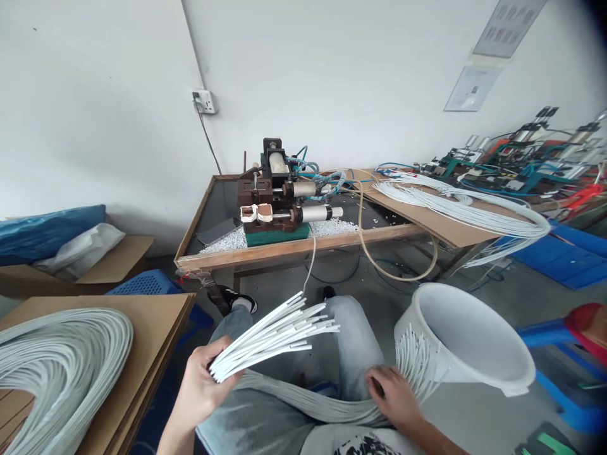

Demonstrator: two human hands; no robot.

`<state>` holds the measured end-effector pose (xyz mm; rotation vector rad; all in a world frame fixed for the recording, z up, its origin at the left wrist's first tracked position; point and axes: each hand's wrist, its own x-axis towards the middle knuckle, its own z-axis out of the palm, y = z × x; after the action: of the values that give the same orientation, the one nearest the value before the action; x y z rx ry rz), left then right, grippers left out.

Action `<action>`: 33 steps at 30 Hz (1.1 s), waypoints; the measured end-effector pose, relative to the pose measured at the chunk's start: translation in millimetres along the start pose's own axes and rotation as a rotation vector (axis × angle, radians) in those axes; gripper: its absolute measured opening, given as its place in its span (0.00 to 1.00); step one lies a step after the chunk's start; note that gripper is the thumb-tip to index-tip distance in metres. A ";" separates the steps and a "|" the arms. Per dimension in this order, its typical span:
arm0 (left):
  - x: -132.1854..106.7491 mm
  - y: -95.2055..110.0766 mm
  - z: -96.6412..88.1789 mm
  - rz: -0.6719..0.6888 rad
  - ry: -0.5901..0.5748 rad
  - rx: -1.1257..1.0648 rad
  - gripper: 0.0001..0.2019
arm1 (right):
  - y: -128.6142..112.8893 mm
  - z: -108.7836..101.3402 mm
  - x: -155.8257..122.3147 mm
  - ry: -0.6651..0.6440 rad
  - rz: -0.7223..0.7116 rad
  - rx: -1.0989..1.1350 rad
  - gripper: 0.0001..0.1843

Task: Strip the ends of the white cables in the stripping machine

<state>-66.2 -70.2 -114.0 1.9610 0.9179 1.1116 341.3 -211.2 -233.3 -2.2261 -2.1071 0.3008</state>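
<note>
My left hand (208, 379) is closed round one end of a bundle of white wires (275, 335), its cut tips fanning out up and to the right. From there the bundle sags across my lap (313, 404) to my right side. My right hand (393, 395) lies over the bundle at my right thigh, fingers curled; its palm side is hidden. Past that hand the other wire ends (417, 360) spread out beside a white bucket (474, 335). Ahead on the bench stands a pneumatic wire-stripping machine (279, 196), with neither hand touching it.
White scraps (227, 241) lie round the machine on the wood-edged bench (303, 249). A hose (363, 227) loops off its front. Coiled white wires (497, 218) overhang the cardboard at right. Another wire coil (85, 366) rests on cardboard (156, 316) at left. A blue stool (545, 335) stands right.
</note>
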 end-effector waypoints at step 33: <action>-3.1 11.9 4.6 -0.069 0.007 -0.037 0.08 | 4.4 2.8 -18.6 0.102 -0.059 -0.004 0.13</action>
<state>-60.5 -79.8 -107.3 1.8833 0.9549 1.0889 344.3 -230.2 -235.0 -2.1282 -2.1170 0.1763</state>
